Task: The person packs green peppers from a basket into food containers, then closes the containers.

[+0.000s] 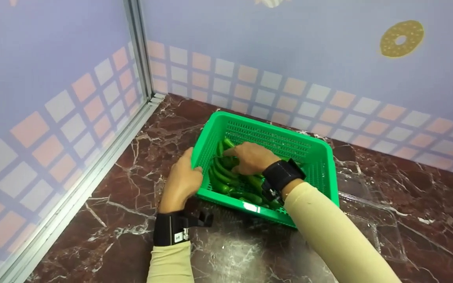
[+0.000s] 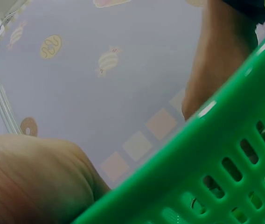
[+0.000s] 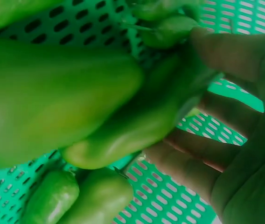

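A green plastic basket (image 1: 226, 201) with slotted walls holds several long green peppers (image 1: 220, 173). My left hand (image 1: 183, 179) grips the basket's left rim, with the thumb on the inner side. In the left wrist view the green rim crosses in front of part of that hand (image 2: 34, 179). My right hand (image 1: 253, 157) reaches down inside the basket among the peppers. From the right wrist, its thumb and fingers close on the end of a green pepper (image 3: 137, 130). Another large pepper (image 3: 53, 102) lies nearer the camera and partly covers it.
The basket stands on a dark red marbled surface (image 1: 132, 188). Right of it lie clear plastic containers (image 1: 380, 220), partly behind my right arm. A patterned wall (image 1: 269, 82) rises behind, and a second wall (image 1: 73, 106) with a metal rail stands at the left.
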A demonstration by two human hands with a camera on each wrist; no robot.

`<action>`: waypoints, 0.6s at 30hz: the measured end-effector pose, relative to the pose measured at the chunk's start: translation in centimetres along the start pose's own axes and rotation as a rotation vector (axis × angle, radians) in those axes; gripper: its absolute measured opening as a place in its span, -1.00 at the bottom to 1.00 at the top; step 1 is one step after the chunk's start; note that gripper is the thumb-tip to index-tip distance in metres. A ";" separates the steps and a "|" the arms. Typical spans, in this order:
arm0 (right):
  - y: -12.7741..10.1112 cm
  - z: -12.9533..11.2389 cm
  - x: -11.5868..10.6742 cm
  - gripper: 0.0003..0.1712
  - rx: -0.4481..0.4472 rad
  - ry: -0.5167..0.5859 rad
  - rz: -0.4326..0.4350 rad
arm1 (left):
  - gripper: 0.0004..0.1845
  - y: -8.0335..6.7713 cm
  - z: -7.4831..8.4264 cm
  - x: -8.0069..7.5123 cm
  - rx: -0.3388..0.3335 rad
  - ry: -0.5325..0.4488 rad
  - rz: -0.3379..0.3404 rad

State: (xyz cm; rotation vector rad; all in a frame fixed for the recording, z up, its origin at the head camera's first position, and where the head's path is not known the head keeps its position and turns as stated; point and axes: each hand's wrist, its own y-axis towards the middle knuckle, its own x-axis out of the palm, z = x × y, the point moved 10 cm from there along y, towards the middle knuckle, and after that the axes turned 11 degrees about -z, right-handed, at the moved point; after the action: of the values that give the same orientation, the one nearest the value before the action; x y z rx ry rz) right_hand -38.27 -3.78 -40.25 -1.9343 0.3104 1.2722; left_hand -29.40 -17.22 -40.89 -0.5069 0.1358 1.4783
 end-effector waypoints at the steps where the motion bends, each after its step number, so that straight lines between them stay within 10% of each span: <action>1: 0.1 0.0 0.2 -0.33 0.002 0.001 0.001 | -0.27 0.0 -0.1 0.0 -0.006 -0.001 0.000; 18: 0.8 -0.4 0.4 -0.46 -0.049 -0.103 0.065 | -0.25 0.1 -0.2 0.2 -0.039 -0.006 -0.008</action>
State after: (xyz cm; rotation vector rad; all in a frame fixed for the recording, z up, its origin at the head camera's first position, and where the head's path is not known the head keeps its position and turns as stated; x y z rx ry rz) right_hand -38.28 -4.45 -40.89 -1.9050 0.2949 1.4286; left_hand -29.47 -17.15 -41.15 -0.5338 0.1007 1.4765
